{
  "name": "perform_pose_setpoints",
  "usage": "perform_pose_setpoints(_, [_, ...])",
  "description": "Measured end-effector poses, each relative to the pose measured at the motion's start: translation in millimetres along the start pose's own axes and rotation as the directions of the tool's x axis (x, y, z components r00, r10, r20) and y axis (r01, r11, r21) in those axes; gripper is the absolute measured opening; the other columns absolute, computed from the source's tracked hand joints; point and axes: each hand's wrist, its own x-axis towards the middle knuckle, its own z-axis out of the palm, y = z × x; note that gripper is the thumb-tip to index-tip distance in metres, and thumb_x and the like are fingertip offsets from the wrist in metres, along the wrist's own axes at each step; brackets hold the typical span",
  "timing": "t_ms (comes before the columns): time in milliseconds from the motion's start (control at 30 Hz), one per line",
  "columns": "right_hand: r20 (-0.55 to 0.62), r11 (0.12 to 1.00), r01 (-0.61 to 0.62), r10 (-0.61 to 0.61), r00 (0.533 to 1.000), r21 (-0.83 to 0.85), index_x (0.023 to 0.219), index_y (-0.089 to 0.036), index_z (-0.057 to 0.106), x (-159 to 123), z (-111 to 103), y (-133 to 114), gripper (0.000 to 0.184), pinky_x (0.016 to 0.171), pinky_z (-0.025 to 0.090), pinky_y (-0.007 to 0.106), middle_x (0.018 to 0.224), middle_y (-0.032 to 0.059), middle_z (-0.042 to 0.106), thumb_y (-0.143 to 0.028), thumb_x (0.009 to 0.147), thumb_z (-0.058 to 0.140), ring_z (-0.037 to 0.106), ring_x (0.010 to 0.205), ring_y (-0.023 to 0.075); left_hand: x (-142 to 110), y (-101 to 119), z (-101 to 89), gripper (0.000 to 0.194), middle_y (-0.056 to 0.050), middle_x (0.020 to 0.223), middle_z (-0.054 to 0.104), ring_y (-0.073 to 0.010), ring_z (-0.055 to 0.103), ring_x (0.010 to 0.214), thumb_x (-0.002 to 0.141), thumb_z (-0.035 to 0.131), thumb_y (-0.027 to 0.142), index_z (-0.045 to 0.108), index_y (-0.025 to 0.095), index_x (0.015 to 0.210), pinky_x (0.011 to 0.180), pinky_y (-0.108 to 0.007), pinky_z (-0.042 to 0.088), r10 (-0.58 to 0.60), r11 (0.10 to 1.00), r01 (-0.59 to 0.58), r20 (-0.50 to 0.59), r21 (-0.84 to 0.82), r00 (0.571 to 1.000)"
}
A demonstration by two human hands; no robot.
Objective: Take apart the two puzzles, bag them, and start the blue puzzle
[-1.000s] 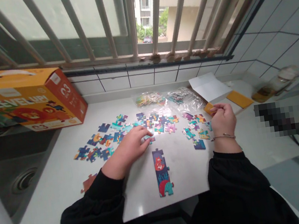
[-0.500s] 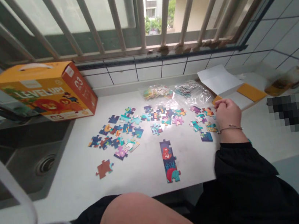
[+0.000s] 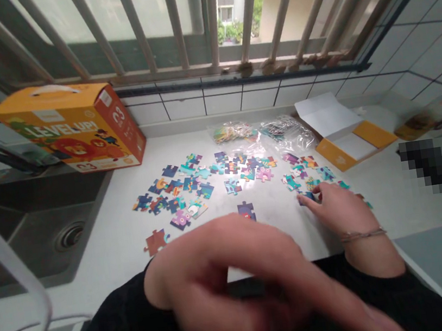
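Note:
My right hand (image 3: 340, 206) is at the right-hand group of pieces, thumb and index finger closed at the edges of a dark blue puzzle piece (image 3: 306, 195) on the counter. Large and blurred in the foreground is my left hand (image 3: 244, 272), its index finger stretched toward the lower right and the thumb apart; I see nothing in it. Behind it, a joined puzzle strip (image 3: 246, 209) is mostly hidden, with only its purple top showing. A brown puzzle piece (image 3: 156, 241) lies left of it. Many colourful loose pieces (image 3: 191, 184) spread across the middle.
An orange "LEVEL UP!" box (image 3: 72, 131) stands by the sink (image 3: 49, 233) at left. Clear bags of pieces (image 3: 236, 132) lie at the back. An opened small orange box (image 3: 349, 142) is at back right, near a blurred bottle (image 3: 416, 124). A white cable (image 3: 18, 276) loops at left.
My right hand has come back toward me from beside the small orange box to the dark blue piece. My left hand has risen into fuller view, covering most of the joined strip.

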Motion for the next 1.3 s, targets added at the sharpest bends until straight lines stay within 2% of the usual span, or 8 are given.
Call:
perform_pose_setpoints(100, [-0.091, 0.998, 0.061, -0.062, 0.994, -0.006, 0.091, -0.023, 0.072, -4, 18, -2, 0.044, 0.075, 0.055, 0.048, 0.092, 0.0181, 0.077, -0.067, 0.088, 0.074, 0.074, 0.088, 0.0382, 60, -41, -43.0, 0.031, -0.008, 0.098, 0.082, -0.0217, 0.076, 0.084, 0.104, 0.062, 0.032, 0.083, 0.031, 0.127, 0.079, -0.036, 0.062, -0.018, 0.966, -0.035, 0.203, 0.254, 0.979])
perform_pose_setpoints(167, [-0.120, 0.993, 0.117, -0.114, 0.986, 0.020, 0.094, -0.022, 0.074, -5, 25, 1, 0.039, 0.079, 0.057, 0.050, 0.094, 0.0183, 0.077, -0.061, 0.090, 0.072, 0.074, 0.091, 0.0389, 76, -75, -73.2, 0.028, -0.008, 0.100, 0.082, -0.0224, 0.074, 0.088, 0.102, 0.062, 0.028, 0.082, 0.025, 0.121, 0.085, -0.037, 0.059, -0.043, 0.830, -0.003, 0.069, 0.558, 0.997])
perform_pose_setpoints(267, [-0.132, 0.979, 0.190, -0.178, 0.975, 0.081, 0.106, -0.021, 0.076, -5, 29, 4, 0.038, 0.088, 0.060, 0.053, 0.103, 0.0192, 0.077, -0.055, 0.091, 0.067, 0.074, 0.099, 0.0400, 66, -116, -118.9, 0.024, -0.011, 0.105, 0.081, -0.0287, 0.074, 0.102, 0.098, 0.060, 0.024, 0.082, 0.021, 0.107, 0.097, -0.042, 0.058, -0.144, 0.506, 0.259, -0.215, 0.823, 0.966])
perform_pose_setpoints(400, [-0.176, 0.946, 0.272, -0.242, 0.954, 0.174, 0.121, -0.017, 0.073, -10, 28, 2, 0.044, 0.101, 0.059, 0.056, 0.116, 0.0210, 0.076, -0.048, 0.094, 0.059, 0.073, 0.111, 0.0406, 27, -139, -177.2, 0.030, -0.014, 0.110, 0.080, -0.0322, 0.074, 0.104, 0.094, 0.059, 0.022, 0.081, 0.016, 0.114, 0.103, -0.044, 0.058, -0.149, 0.247, 0.663, -0.648, 0.707, 0.747])
perform_pose_setpoints(533, [-0.232, 0.926, 0.274, -0.215, 0.949, 0.261, 0.129, -0.017, 0.069, -16, 28, -4, 0.046, 0.103, 0.059, 0.054, 0.120, 0.0193, 0.075, -0.046, 0.095, 0.057, 0.072, 0.112, 0.0375, 0, -145, -213.8, 0.032, -0.016, 0.117, 0.079, -0.0343, 0.074, 0.110, 0.093, 0.061, 0.024, 0.081, 0.016, 0.117, 0.107, -0.045, 0.057, -0.128, 0.155, 0.816, -0.808, 0.556, 0.575])
perform_pose_setpoints(933, [-0.263, 0.904, 0.202, -0.105, 0.959, 0.376, 0.131, -0.022, 0.066, -12, 32, -9, 0.047, 0.108, 0.054, 0.055, 0.123, 0.0173, 0.073, -0.044, 0.090, 0.059, 0.068, 0.121, 0.0390, 21, -186, -208.5, 0.054, -0.020, 0.126, 0.070, -0.0394, 0.066, 0.120, 0.093, 0.072, 0.062, 0.081, 0.017, 0.122, 0.108, -0.048, 0.054, -0.184, 0.082, 0.793, -0.773, 0.603, 0.607])
perform_pose_setpoints(1167, [-0.274, 0.946, 0.070, 0.021, 0.962, 0.318, 0.125, -0.021, 0.070, -14, 31, -10, 0.040, 0.100, 0.057, 0.056, 0.121, 0.0191, 0.071, -0.039, 0.093, 0.053, 0.067, 0.120, 0.0410, 32, -185, -203.2, 0.035, -0.017, 0.134, 0.070, -0.0433, 0.060, 0.133, 0.087, 0.083, 0.050, 0.079, 0.023, 0.111, 0.109, -0.057, 0.051, -0.194, 0.157, 0.846, -0.824, 0.510, 0.533])
perform_pose_setpoints(1300, [-0.301, 0.939, 0.063, 0.044, 0.952, 0.338, 0.122, -0.021, 0.071, -14, 28, -12, 0.037, 0.101, 0.056, 0.056, 0.121, 0.0194, 0.070, -0.038, 0.094, 0.053, 0.065, 0.121, 0.0410, 34, -184, -202.2, 0.028, -0.010, 0.120, 0.075, -0.0317, 0.070, 0.114, 0.086, 0.083, 0.035, 0.072, 0.023, 0.109, 0.097, -0.044, 0.055, -0.209, 0.315, 0.841, -0.832, 0.440, 0.514])
